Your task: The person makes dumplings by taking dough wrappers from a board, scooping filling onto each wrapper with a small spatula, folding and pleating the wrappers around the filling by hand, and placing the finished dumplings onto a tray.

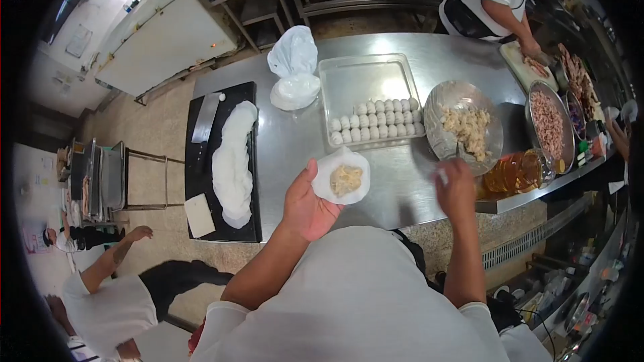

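On my left hand [310,204] lies a round white wrapper [362,188] with a lump of pale filling [345,179] in its middle; the fingers beneath it are mostly hidden. My right hand [455,191] is at the near edge of a steel bowl [436,104] of pale chunky filling [469,127]. Its fingers are bent around something thin, perhaps a utensil handle, too small to make out. Beyond my hands, a tray [345,77] holds rows of small white dumplings [379,121].
Left, a black board [200,184] bears a cleaver [206,119], a white dough-like strip [233,164] and a white scraper [199,215]. A plastic bag [293,53] lies behind. Right are an oil bottle [520,171] and a meat bowl [547,124]. A co-worker [493,0] cuts meat.
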A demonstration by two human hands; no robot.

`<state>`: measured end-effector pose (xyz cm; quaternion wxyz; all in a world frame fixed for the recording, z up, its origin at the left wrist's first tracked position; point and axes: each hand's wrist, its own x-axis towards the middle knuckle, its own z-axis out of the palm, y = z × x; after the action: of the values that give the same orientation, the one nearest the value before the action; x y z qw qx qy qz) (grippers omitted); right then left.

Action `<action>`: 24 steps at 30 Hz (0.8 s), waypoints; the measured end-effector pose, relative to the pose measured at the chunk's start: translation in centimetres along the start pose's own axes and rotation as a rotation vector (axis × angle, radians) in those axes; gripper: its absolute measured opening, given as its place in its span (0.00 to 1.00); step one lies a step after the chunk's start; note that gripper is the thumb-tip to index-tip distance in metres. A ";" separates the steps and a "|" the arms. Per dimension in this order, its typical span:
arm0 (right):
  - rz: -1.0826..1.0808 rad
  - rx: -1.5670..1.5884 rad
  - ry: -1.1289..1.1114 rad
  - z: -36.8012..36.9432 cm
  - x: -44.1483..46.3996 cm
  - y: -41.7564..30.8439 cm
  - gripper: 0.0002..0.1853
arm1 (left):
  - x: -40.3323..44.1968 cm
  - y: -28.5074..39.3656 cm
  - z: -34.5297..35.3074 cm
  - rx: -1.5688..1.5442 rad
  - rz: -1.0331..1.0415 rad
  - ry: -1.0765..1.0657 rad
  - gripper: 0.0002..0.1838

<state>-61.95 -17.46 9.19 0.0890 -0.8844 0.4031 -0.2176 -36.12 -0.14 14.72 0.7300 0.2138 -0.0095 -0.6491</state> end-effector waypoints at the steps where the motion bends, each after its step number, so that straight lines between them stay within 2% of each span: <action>1: -0.147 0.233 0.090 0.1 0.0 -2.6 0.14 | -0.2 0.0 0.2 0.008 -0.002 0.007 0.32; 2: -0.229 0.456 0.103 0.0 0.0 -5.5 0.15 | -0.3 0.1 0.5 0.010 -0.013 -0.010 0.33; 3: -0.326 0.542 0.089 -0.1 -0.2 -7.7 0.14 | -0.3 0.1 0.7 0.012 -0.030 -0.030 0.34; 5: -0.560 0.532 0.212 -0.5 0.9 -10.5 0.15 | -0.4 0.2 1.0 0.012 -0.061 -0.083 0.35; 7: -0.576 0.495 0.259 -0.8 1.7 -11.3 0.15 | -0.7 0.3 1.7 0.006 -0.078 -0.139 0.36; 9: -0.601 0.463 0.295 -1.1 2.2 -11.8 0.14 | -1.2 0.4 2.4 0.041 -0.037 -0.113 0.43; 10: -0.562 0.571 0.333 -1.3 2.3 -11.9 0.15 | -1.4 0.5 2.1 0.040 -0.041 -0.115 0.43; 12: -0.514 0.672 0.365 -1.7 2.1 -12.4 0.15 | -1.9 0.5 1.6 0.222 0.004 -0.315 0.54; 13: -0.389 0.805 0.360 -1.8 1.9 -12.9 0.17 | -2.3 0.3 1.5 0.216 0.000 -0.316 0.54; 14: -0.262 0.934 0.354 -1.9 1.7 -13.3 0.19 | -2.9 0.2 1.6 0.391 0.068 -0.331 0.53; 15: -0.263 0.930 0.350 -2.0 1.6 -13.7 0.19 | -3.4 0.2 1.7 0.568 0.139 -0.344 0.53; 16: -0.242 1.146 0.250 -2.1 1.6 -14.0 0.21 | -3.9 0.6 1.7 0.563 0.140 -0.342 0.53; 17: -0.218 1.361 0.142 -2.3 1.5 -14.4 0.24 | -4.5 1.1 1.6 0.738 0.171 -0.294 0.49; 18: -0.218 1.364 0.135 -2.6 1.3 -14.8 0.24 | -5.1 1.5 1.7 0.912 0.201 -0.243 0.47; 19: -0.227 1.424 0.030 -3.1 0.9 -15.3 0.26 | -5.6 1.6 2.2 0.994 0.235 -0.147 0.40; 20: -0.235 1.481 -0.076 -3.6 0.5 -15.7 0.28 | -5.5 1.7 2.1 0.991 0.234 -0.141 0.40; 22: -0.223 1.444 -0.043 -4.0 0.0 -16.3 0.25 | -4.6 2.1 2.1 0.896 0.356 -0.424 0.39; 24: -0.333 1.208 0.054 -4.3 -0.1 -16.2 0.19 | -4.6 2.4 2.5 0.883 0.375 -0.431 0.38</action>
<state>-53.03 -6.56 18.33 0.5277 -0.7233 0.0679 -0.4403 -35.36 3.62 19.00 0.6555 0.3575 -0.4699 -0.4709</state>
